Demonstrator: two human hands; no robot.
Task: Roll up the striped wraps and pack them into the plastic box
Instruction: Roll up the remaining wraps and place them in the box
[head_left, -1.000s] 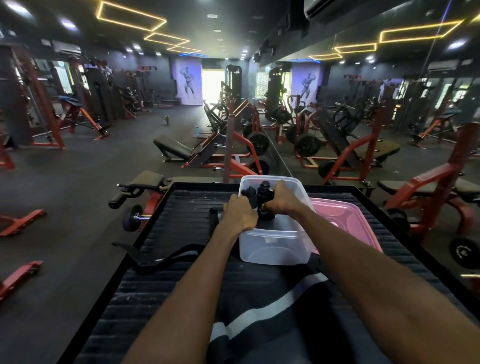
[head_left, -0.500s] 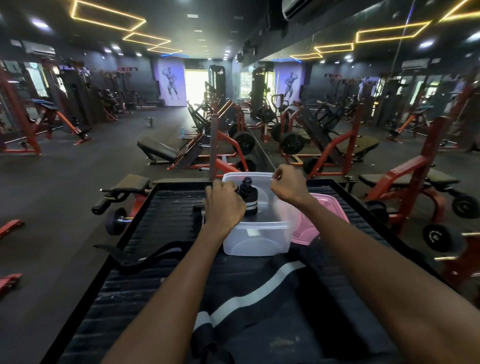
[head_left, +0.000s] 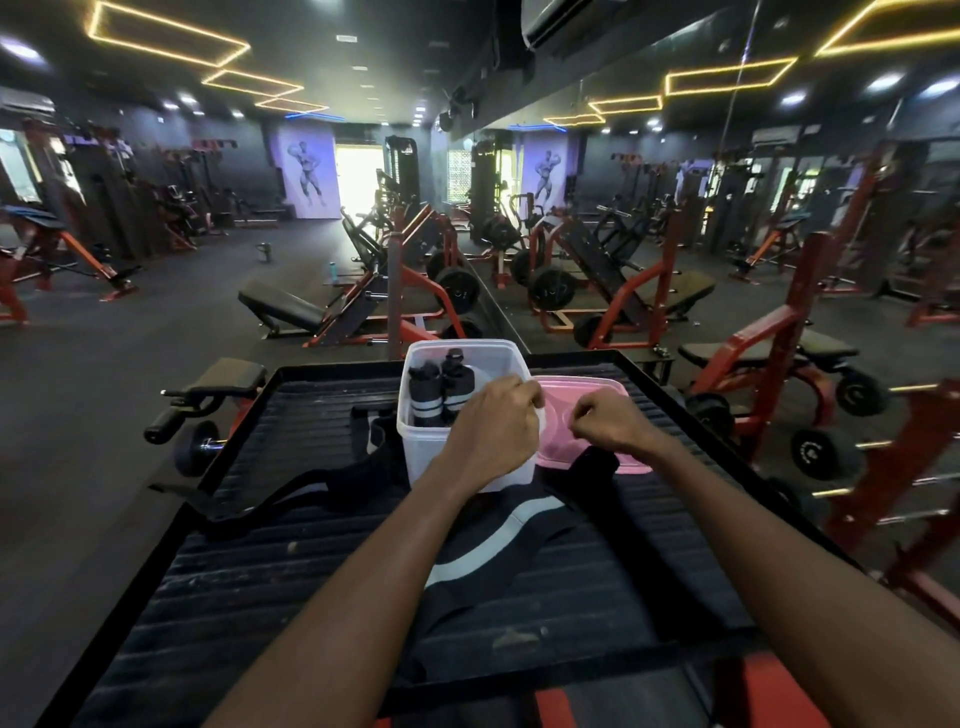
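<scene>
Stretching across the near view, a black ribbed platform carries everything, with red gym machines standing on the floor beyond it. Over its middle lies an unrolled black striped wrap, its white band curving toward the clear plastic box at the far end. Another dark strap trails off to the left. A pink lid lies just beside the box on the right. Inside the box, two rolled wraps stand upright against its left wall. The left hand curls over the box's near right rim; the right hand hovers above the lid, clenched and holding nothing visible. No lettering can be read on any item.
</scene>
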